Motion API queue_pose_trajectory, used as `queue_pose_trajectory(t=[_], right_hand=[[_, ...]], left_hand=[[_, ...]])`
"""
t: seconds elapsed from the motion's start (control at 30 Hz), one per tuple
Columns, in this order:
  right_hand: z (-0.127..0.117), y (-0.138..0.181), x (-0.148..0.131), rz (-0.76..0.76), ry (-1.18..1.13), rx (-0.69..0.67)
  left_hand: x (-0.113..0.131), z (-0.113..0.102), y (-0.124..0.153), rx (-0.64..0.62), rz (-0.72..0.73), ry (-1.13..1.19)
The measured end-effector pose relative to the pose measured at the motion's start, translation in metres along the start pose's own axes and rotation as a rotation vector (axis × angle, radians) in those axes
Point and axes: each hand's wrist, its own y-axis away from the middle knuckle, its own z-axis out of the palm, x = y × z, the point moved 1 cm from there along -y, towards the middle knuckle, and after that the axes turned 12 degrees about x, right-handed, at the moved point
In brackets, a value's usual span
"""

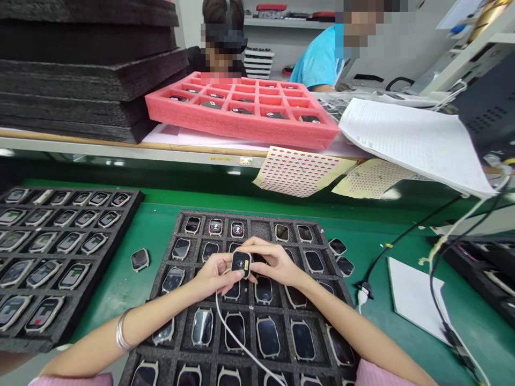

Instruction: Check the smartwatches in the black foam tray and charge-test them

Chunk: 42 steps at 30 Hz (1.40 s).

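Note:
Between my two hands, a smartwatch case [241,264] without a strap is held up over the middle of a dark foam tray [250,321]. Its screen is lit and faces me. My left hand [217,273] pinches its left side, where a white cable [233,335] runs up behind the watch; the cable's end is hidden. The fingers of my right hand [273,262] close on the top and right edge of the same watch. Rows of similar watch cases lie in the tray's compartments below, and two at the back, such as this watch [215,227], have lit screens.
Another foam tray of watches [52,257] lies at left, with a loose watch [140,259] beside it. Two more loose watches [341,254] sit right of the middle tray. Black foam stacks [80,75] and a red foam tray [241,126] stand on the shelf. Two people are behind it.

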Motion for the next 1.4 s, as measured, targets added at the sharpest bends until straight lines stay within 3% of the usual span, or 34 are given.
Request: queue_pose_trajectory(t=[0.13, 0.57, 0.9, 1.07, 1.17, 1.27, 1.4], right_hand=[[0.000, 0.001, 0.003, -0.001, -0.083, 0.046], [0.002, 0.002, 0.004, -0.100, -0.049, 0.067], [-0.003, -0.001, 0.000, -0.176, 0.182, -0.015], [0.002, 0.001, -0.008, -0.193, 0.506, -0.023], [-0.009, -0.004, -0.009, -0.158, 0.572, -0.063], [-0.033, -0.015, 0.003, -0.114, 0.612, -0.007], [-0.061, -0.022, 0.023, -0.060, 0.824, 0.017]], left_hand=[[0.000, -0.002, 0.002, -0.119, 0.002, 0.037], [0.000, -0.003, 0.005, -0.150, 0.005, -0.003], [-0.004, 0.001, 0.001, 0.049, 0.038, -0.083], [-0.007, 0.002, -0.001, 0.107, 0.069, -0.132], [-0.010, 0.002, -0.003, 0.100, 0.096, -0.173], [-0.015, 0.000, -0.007, 0.084, 0.103, -0.175], [-0.023, -0.001, -0.009, 0.071, 0.020, -0.141]])
